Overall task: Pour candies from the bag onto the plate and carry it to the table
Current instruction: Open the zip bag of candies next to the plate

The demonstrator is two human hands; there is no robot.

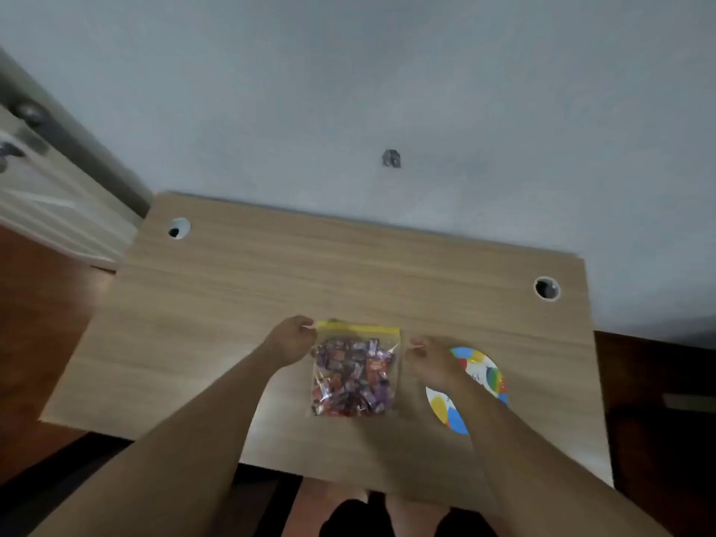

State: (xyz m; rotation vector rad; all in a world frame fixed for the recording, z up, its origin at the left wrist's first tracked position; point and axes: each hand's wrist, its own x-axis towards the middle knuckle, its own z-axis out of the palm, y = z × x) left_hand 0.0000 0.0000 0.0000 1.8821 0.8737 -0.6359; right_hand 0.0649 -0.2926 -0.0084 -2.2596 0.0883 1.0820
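Bag (353, 372): clear plastic, yellow zip strip, crammed with wrapped candies (350, 377), near the worktop (240, 288) front edge.
Left hand (288, 341): grip pinched on bag's top-left corner.
Right hand (432, 360): curled beside bag; grip unclear.
Plate (486, 375): round, colourful, front-right.

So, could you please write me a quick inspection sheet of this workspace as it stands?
Surface: wooden desk, two round cable holes at the back corners.
Job's things: clear bag with a yellow zip strip, full of wrapped candies, lying flat; colourful plate to its right, no candies seen on it.
Clutter: nothing seen.
Hands: left hand pinches the bag's top left corner; right hand is by the top right corner, over the plate's edge, contact unclear.
Cables: nothing seen.
Surroundings: grey wall, a door at left, dark floor.
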